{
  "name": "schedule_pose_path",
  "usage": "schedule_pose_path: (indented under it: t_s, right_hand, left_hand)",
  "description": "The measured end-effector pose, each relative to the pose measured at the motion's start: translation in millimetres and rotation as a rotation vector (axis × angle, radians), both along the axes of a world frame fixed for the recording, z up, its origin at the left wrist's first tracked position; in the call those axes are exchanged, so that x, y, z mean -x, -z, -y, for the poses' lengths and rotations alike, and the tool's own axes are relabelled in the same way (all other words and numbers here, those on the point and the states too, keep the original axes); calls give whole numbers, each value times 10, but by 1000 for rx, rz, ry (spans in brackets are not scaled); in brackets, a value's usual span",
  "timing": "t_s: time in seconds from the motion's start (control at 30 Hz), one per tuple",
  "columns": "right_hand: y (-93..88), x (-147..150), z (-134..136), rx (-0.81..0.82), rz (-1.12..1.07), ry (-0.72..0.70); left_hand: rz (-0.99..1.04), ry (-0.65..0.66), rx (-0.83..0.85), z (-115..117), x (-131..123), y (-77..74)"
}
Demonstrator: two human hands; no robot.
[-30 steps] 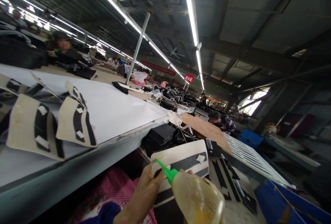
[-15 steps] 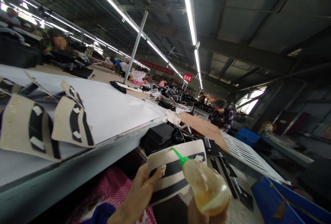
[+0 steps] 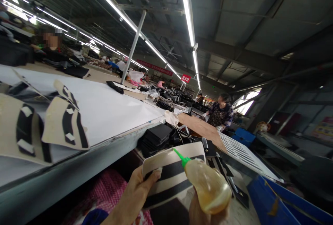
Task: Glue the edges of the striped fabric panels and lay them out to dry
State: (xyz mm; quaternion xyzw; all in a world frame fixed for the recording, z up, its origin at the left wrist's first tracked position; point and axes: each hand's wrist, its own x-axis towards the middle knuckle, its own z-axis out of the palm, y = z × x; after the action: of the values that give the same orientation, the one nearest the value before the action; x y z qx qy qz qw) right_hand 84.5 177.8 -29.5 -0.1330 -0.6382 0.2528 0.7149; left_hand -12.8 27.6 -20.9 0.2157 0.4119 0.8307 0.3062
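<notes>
My left hand (image 3: 137, 192) grips a cream card piece with black stripes (image 3: 171, 178) by its left edge, thumb on top. My right hand (image 3: 200, 214), seen only at the bottom edge, is wrapped round a squeeze bottle of amber glue (image 3: 208, 188). The bottle's green nozzle (image 3: 179, 157) points up and left, its tip touching the upper part of the striped piece. Both hands sit low, in front of the long table's edge.
A long white-topped table (image 3: 114, 110) runs off to the left with similar striped pieces (image 3: 63, 124) on it. Stacks of black parts (image 3: 156, 136), a brown board (image 3: 201, 129), a white slatted panel (image 3: 241, 154) and a blue bin (image 3: 273, 200) lie ahead. A person (image 3: 221, 112) stands beyond.
The bottle has moved right and up, so its nozzle tip shifted from the piece's left edge to its upper middle. The view has drifted slightly; a person further back stood up.
</notes>
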Motion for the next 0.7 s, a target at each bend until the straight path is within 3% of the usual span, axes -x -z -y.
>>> schedule_pose_path:
  t_s: [0.3, 0.47, 0.63, 0.7]
  right_hand:
    - [-41, -48, -139, 47, -50, -14]
    - [-107, -55, -255, 55, -170, 189]
    - [-62, -71, -115, 40, -81, 54]
    - [-61, -87, -117, 40, -78, 78]
  left_hand:
    - [-53, 53, -34, 32, 22, 28]
    - [-157, 22, 5, 66, 47, 27]
    - [-78, 43, 8, 83, 55, 55]
    - [-76, 26, 11, 103, 50, 51]
